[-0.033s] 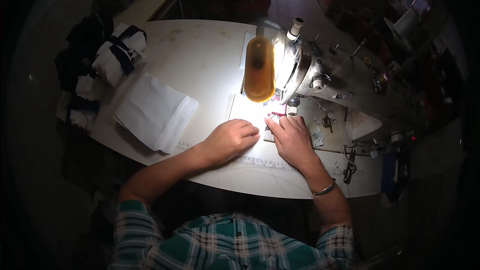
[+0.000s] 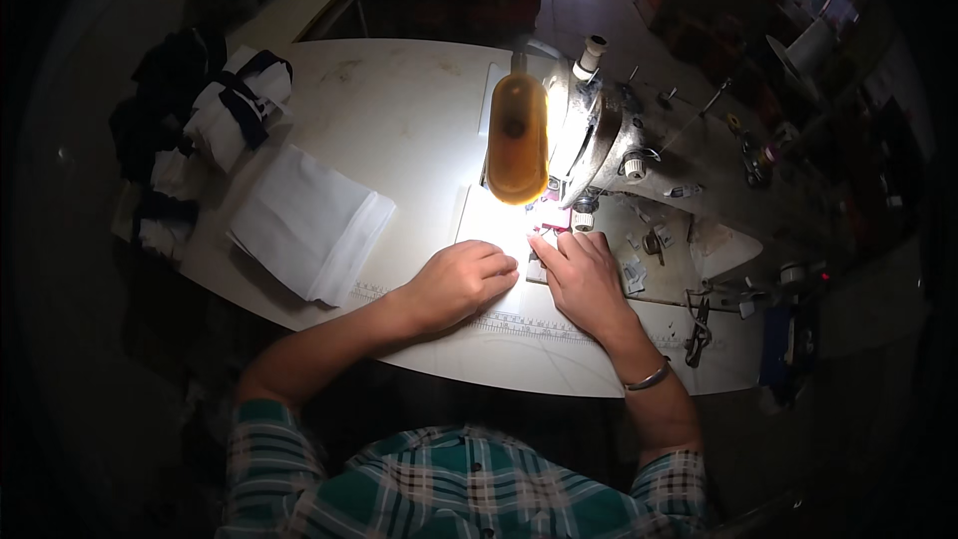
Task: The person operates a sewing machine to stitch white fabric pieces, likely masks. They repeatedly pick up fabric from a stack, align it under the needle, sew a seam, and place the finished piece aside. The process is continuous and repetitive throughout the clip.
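Note:
Beneath the lit head of a sewing machine (image 2: 611, 130), a piece of white cloth (image 2: 483, 218) lies on the table. My left hand (image 2: 467, 281) rests on its near left part, fingers curled together and pressed down on the cloth. Just right of it, my right hand (image 2: 587, 279) has thumb and forefinger closed at the cloth's right edge, close in front of the presser foot area. Glare washes out the needle and the cloth around it. A small pink-red part (image 2: 555, 218) shows beside the needle area.
An amber lamp (image 2: 518, 140) hangs over the work. Folded white cloth (image 2: 311, 225) lies at the left, with dark and white bundles (image 2: 225, 120) behind it. Thread snips (image 2: 699, 337) lie at the right. Ruler markings (image 2: 529, 327) run along the table's near side.

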`<action>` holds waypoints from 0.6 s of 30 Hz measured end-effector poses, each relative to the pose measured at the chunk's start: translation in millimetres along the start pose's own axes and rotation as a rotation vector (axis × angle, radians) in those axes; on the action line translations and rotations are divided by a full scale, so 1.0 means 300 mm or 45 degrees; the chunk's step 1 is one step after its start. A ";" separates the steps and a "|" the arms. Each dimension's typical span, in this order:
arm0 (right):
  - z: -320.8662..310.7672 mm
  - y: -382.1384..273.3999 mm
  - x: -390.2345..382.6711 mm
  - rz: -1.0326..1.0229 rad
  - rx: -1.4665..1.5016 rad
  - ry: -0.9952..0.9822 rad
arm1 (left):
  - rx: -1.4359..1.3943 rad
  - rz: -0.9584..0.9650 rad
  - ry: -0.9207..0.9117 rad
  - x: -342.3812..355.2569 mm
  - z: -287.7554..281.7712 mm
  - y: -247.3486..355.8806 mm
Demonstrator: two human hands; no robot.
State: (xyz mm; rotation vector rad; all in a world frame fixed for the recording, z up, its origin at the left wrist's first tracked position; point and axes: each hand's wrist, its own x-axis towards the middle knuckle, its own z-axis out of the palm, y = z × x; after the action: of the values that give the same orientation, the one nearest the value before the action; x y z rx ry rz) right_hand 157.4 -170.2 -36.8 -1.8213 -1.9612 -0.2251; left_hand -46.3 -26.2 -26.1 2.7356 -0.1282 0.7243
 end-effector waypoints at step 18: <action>-0.006 0.001 -0.001 -0.032 -0.007 0.019 | 0.025 0.034 -0.007 -0.044 0.002 0.040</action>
State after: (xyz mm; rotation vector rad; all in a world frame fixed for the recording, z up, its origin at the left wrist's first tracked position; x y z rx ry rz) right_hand 158.1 -171.2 -35.5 -1.7946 -1.9758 -0.2518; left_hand -59.6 -37.8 -29.9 2.7596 -0.1602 0.7290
